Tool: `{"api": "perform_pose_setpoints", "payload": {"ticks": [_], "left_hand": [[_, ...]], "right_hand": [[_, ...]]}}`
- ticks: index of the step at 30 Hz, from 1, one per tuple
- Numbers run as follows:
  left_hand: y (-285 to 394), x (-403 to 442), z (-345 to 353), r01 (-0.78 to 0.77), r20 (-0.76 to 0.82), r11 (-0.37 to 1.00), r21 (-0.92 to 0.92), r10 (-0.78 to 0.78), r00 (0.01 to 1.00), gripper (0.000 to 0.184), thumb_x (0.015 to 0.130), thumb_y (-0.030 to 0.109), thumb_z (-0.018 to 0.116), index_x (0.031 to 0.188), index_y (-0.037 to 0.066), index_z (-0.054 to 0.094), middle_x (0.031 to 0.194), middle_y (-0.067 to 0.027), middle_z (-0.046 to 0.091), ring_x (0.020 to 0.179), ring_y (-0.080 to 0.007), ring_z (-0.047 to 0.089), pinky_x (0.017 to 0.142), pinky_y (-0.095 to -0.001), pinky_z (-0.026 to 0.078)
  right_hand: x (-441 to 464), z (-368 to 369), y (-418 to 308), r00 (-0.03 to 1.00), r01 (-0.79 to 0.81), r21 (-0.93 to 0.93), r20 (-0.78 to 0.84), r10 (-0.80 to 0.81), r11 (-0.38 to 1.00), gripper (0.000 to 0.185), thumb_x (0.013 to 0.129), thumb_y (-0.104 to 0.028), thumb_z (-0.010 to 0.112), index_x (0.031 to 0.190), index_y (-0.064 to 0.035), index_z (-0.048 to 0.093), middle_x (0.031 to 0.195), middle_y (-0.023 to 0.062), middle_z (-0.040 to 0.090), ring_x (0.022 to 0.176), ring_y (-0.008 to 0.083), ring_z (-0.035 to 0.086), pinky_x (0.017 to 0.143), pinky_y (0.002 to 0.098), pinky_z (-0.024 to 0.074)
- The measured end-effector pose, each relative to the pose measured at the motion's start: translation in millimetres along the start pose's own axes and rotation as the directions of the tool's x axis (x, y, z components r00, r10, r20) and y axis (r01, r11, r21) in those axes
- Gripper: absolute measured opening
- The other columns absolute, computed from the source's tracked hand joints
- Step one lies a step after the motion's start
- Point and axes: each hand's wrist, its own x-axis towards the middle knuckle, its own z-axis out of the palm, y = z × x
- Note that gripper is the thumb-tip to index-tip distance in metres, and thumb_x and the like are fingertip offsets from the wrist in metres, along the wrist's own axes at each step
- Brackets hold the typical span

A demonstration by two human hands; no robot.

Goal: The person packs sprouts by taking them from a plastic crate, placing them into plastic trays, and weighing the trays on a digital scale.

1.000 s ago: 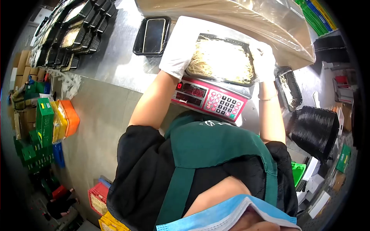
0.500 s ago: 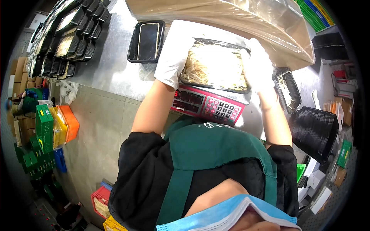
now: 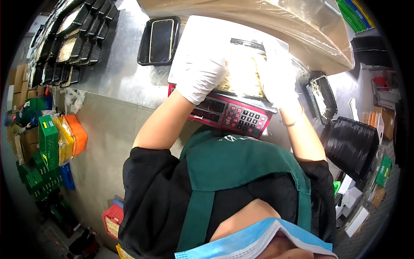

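Note:
A black tray of pale bean sprouts (image 3: pixel 243 71) rests on the white plate of a red scale (image 3: pixel 246 116). At the tray's left side is my left hand (image 3: pixel 202 75), white-gloved, its fingers bent over the rim and the sprouts. My right hand (image 3: pixel 278 77), also gloved, lies along the tray's right side; glare blurs its fingers. Both hands cover parts of the tray. The scale's display is partly hidden by my left wrist.
Left of the scale is a black tray with a dark flat object (image 3: pixel 160 41). Stacked filled trays (image 3: pixel 71 47) stand at the far left. Plastic sheeting (image 3: pixel 310 34) lies behind. To the right are a tray with few sprouts (image 3: pixel 321 97) and stacked empty trays (image 3: pixel 351 146).
Both hands have moved inward from the tray's sides and now cover more of the sprouts. More of the scale plate shows on the left. The view has shifted slightly.

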Motion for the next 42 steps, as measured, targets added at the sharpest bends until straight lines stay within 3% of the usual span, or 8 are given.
{"api": "perform_pose_setpoints", "payload": {"ticks": [8, 12, 14, 19, 22, 28, 33, 42], "left_hand": [[-2, -1, -58, 0.075, -0.307, 0.965, 0.251, 0.006, 0.952, 0.029, 0.088, 0.012, 0.055, 0.112, -0.003, 0.061, 0.106, -0.0126, 0.066, 0.099, -0.0221, 0.061, 0.089, -0.0331, 0.047], [-4, -74, -71, 0.255, -0.091, 0.313, -0.915, -0.776, 0.624, 0.033, 0.091, 0.018, 0.046, 0.102, -0.006, 0.065, 0.091, -0.0143, 0.068, 0.08, -0.0167, 0.063, 0.077, -0.0287, 0.049], [23, -107, -59, 0.223, -0.288, 0.702, -0.677, -0.531, 0.797, 0.027, 0.089, 0.014, 0.048, 0.088, -0.003, 0.069, 0.08, -0.0103, 0.069, 0.071, -0.0173, 0.064, 0.071, -0.0293, 0.05], [98, -109, -29, 0.764, 0.759, 0.064, -0.642, -0.087, 0.646, 0.02, 0.082, 0.018, 0.061, 0.084, 0.002, 0.07, 0.08, -0.0059, 0.069, 0.076, -0.0127, 0.063, 0.074, -0.0243, 0.048], [92, -99, 9, 0.422, 0.546, 0.447, -0.789, 0.195, 0.814, 0.022, 0.086, 0.017, 0.059, 0.089, -0.002, 0.068, 0.084, -0.0068, 0.069, 0.076, -0.01, 0.061, 0.074, -0.0252, 0.048], [97, -66, 30, 0.479, 0.568, -0.332, -0.813, -0.269, 0.778, 0.028, 0.09, 0.019, 0.059, 0.105, -0.004, 0.064, 0.088, -0.0098, 0.068, 0.076, -0.0092, 0.062, 0.068, -0.0233, 0.049], [51, -33, -28, 0.521, 0.543, -0.174, -0.836, -0.407, 0.735, 0.026, 0.088, 0.022, 0.059, 0.099, -0.001, 0.066, 0.081, -0.0104, 0.067, 0.061, -0.0143, 0.06, 0.059, -0.0258, 0.046], [-172, -112, -147, 0.037, -0.491, 0.548, -0.836, -0.776, 0.395, 0.022, 0.086, 0.008, 0.05, 0.093, -0.006, 0.064, 0.091, -0.0128, 0.066, 0.08, -0.017, 0.063, 0.074, -0.0274, 0.05]], "right_hand": [[-15, -25, 47, 0.979, -0.158, 0.673, 0.01, 0.204, 0.723, 0.043, 0.092, -0.025, 0.054, 0.128, -0.0019, 0.049, 0.125, 0.0142, 0.055, 0.115, 0.0223, 0.053, 0.1, 0.034, 0.0391], [-56, -23, 127, 0.937, -0.318, 0.737, 0.15, 0.315, 0.596, 0.036, 0.096, -0.025, 0.046, 0.124, -0.0037, 0.054, 0.127, 0.011, 0.055, 0.117, 0.0207, 0.052, 0.1, 0.0313, 0.039], [-72, -10, 125, 0.658, -0.391, -0.177, 0.632, 0.409, 0.903, 0.038, 0.097, -0.028, 0.039, 0.125, -0.0055, 0.054, 0.126, 0.0117, 0.056, 0.116, 0.0229, 0.053, 0.098, 0.0326, 0.0408], [-137, 67, 166, 0.941, -0.22, 0.011, 0.265, 0.21, 0.975, 0.03, 0.091, -0.021, 0.04, 0.11, -0.0074, 0.059, 0.106, 0.0201, 0.061, 0.099, 0.036, 0.058, 0.083, 0.0415, 0.0462], [-170, 48, 174, 0.933, -0.126, 0.005, 0.34, 0.117, 0.992, 0.024, 0.087, -0.015, 0.045, 0.103, -0.0041, 0.059, 0.093, 0.0201, 0.061, 0.09, 0.038, 0.058, 0.078, 0.0438, 0.0463], [-245, -58, 164, 0.181, -0.456, -0.257, 0.911, 0.371, 0.852, 0.037, 0.069, -0.033, 0.069, 0.091, -0.0036, 0.067, 0.089, 0.0199, 0.065, 0.082, 0.0338, 0.063, 0.078, 0.0372, 0.0496], [-222, -67, 143, 0.775, -0.594, 0.3, 0.461, 0.432, 0.746, 0.037, 0.086, -0.014, 0.064, 0.12, -0.0014, 0.056, 0.094, 0.0112, 0.067, 0.083, 0.0166, 0.062, 0.078, 0.03, 0.0484], [-281, -77, 106, 0.58, -0.81, 0.414, 0.458, 0.674, 0.415, 0.039, 0.09, -0.004, 0.057, 0.128, -0.001, 0.049, 0.11, 0.0038, 0.058, 0.095, 0.0101, 0.054, 0.087, 0.0238, 0.0451]]}}
